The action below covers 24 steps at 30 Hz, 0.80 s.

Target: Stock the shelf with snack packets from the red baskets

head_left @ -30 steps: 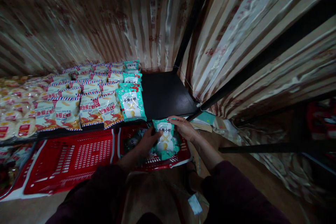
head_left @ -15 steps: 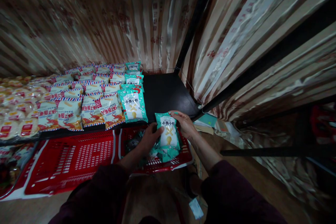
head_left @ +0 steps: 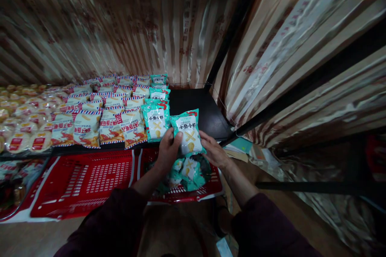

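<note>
A teal and white snack bag point(head_left: 187, 134) is held upright between both hands, over the front edge of the black shelf point(head_left: 196, 106). My left hand point(head_left: 168, 149) grips its left side, thumb on the front. My right hand point(head_left: 213, 150) holds its lower right side, the fingertips partly behind it. Just left of it, a matching teal bag point(head_left: 156, 122) stands at the front of a row of the same kind. Below the hands, a red basket point(head_left: 208, 192) contains several more teal bags point(head_left: 190, 170).
Several cream bags with striped edges point(head_left: 87, 128) and clear packs of round snacks point(head_left: 18, 142) fill the shelf's left part. A second red basket point(head_left: 105, 172) sits below. Black posts point(head_left: 232, 24) and striped plastic sheeting point(head_left: 135, 20) stand behind and to the right.
Both hands have raised the teal bag from over the basket to the shelf's front edge. Other teal bags in the basket now show beneath it. The view has shifted slightly.
</note>
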Each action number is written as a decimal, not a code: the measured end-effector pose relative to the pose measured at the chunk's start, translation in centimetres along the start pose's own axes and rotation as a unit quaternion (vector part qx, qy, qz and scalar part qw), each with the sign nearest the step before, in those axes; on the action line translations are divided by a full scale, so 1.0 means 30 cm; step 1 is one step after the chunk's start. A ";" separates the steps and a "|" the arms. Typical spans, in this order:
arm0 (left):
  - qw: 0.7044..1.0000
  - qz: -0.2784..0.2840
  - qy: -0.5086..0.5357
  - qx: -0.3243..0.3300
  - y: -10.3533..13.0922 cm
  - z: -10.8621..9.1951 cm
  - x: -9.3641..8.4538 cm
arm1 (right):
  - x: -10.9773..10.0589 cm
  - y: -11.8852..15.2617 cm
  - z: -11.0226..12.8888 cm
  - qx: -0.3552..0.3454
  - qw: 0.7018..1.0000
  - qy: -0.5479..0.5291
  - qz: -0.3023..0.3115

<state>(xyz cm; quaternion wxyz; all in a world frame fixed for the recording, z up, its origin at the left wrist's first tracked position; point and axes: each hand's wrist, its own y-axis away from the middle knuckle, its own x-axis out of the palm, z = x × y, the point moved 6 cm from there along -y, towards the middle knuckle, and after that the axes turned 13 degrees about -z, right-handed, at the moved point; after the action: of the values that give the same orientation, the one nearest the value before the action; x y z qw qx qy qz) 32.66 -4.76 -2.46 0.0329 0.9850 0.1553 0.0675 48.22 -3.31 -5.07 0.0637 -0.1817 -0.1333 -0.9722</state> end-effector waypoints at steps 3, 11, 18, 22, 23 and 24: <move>0.999 -0.015 0.034 0.000 -0.007 -0.006 -0.006 | 0.017 0.001 0.002 0.009 1.000 -0.004 0.023; 0.994 -0.096 0.016 0.043 -0.019 -0.023 -0.042 | 0.064 0.006 0.018 0.004 1.000 -0.001 0.022; 0.956 -0.159 -0.105 0.224 0.015 -0.122 -0.069 | 0.090 0.030 0.078 -0.091 0.994 0.045 -0.028; 0.961 -0.108 -0.095 0.237 0.041 -0.143 -0.044 | 0.083 0.042 0.104 -0.149 0.985 0.069 -0.056; 0.965 -0.093 -0.089 0.230 0.046 -0.144 -0.039 | 0.077 0.044 0.107 -0.159 0.983 0.073 -0.064; 0.969 -0.079 -0.082 0.221 0.051 -0.144 -0.034 | 0.071 0.046 0.108 -0.167 0.980 0.079 -0.070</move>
<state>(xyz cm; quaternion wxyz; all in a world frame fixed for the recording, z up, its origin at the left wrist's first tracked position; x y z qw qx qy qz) 31.56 -6.34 1.83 -0.1674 0.9548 0.2401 -0.0523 47.57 -3.87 -1.04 -0.0258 -0.1025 0.0241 -0.9941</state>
